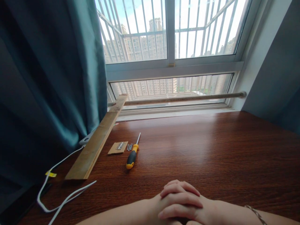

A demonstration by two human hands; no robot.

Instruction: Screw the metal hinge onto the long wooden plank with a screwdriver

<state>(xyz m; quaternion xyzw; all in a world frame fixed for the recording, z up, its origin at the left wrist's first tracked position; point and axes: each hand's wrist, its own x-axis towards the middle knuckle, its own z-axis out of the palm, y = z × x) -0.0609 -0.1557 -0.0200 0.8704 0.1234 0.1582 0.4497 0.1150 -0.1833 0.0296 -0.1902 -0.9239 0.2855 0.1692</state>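
At the bottom of the head view my left hand (pixel 159 202) and my right hand (pixel 205 207) are clasped, fingers interlaced, with no object seen between them. Both rest low over the near edge of the brown wood-grain table (pixel 199 156). Ahead and to the left lies a yellow-and-black screwdriver (pixel 132 157), its shaft pointing toward the window. Several screws (pixel 130 147) lie beside it. Left of these, a small metal piece (pixel 120 145), perhaps a hinge, sits on a square of cardboard (pixel 114 150). Neither hand touches any of these.
A long wooden board (pixel 96 140) runs along the table's left side, its far end by a horizontal pole (pixel 182 99) at the window. A white cable (pixel 67 200) loops from a white power strip (pixel 86 139). A blue curtain (pixel 58 68) hangs at left.
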